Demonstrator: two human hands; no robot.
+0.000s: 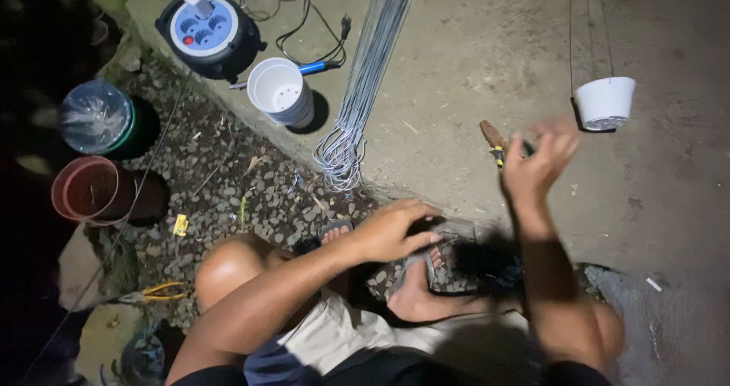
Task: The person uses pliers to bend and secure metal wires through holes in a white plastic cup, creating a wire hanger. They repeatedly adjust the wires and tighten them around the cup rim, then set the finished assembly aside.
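My left hand (395, 228) rests low between my knees, its fingers curled over a dark object by my sandalled foot; what it grips is hidden. My right hand (537, 162) is raised and blurred above the concrete, fingers partly spread, right next to a pair of pliers (494, 142) with a brown and yellow handle; whether it holds them I cannot tell. A bundle of thin steel wires with hooked ends (357, 104) lies on the concrete just beyond my left hand.
A stack of white plastic pots (280, 91) and a blue extension reel (205, 30) stand at the top left. Another white pot (605, 101) hangs on wires at the right. Round containers (95, 116) and yellow pliers (163, 290) lie on gravel at the left.
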